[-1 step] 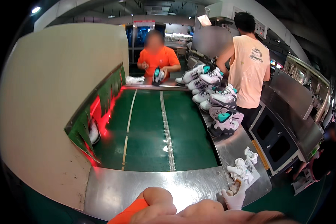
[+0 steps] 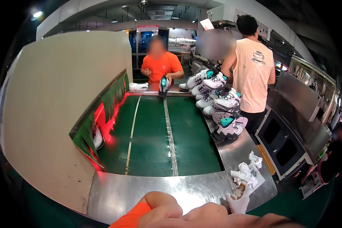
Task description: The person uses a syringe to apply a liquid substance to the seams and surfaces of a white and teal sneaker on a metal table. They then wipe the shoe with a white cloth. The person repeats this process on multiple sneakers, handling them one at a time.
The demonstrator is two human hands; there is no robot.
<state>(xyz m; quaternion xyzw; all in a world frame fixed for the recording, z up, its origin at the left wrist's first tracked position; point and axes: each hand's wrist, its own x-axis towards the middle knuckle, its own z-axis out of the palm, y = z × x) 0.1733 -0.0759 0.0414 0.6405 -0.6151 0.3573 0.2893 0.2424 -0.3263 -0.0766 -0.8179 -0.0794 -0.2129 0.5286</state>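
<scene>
At the lower right, my right hand (image 2: 238, 203), in a white glove, rests at the metal ledge (image 2: 155, 190). Its fingers curl around a small pale thing with a brown edge, whose kind I cannot make out. Beside it lie crumpled white cloths or tissues (image 2: 247, 173). My bent left arm (image 2: 161, 205), below an orange sleeve, crosses the bottom of the picture; my left hand is out of sight. Farther up the right ledge stands a heap of white, black and teal sneakers (image 2: 226, 131). Another shoe (image 2: 98, 138) shows under the green curtain at the left.
A green conveyor belt (image 2: 148, 140) lies inside the metal frame. A beige housing (image 2: 72, 106) with a green strip curtain (image 2: 102, 110) and red glow borders it. A co-worker in orange (image 2: 161, 66) holds a shoe (image 2: 163, 84); another person (image 2: 254, 72) stands at the right.
The scene sits slightly lower in the picture, as my head has tilted a little. The co-worker's shoe stands more upright. My right hand stays in place.
</scene>
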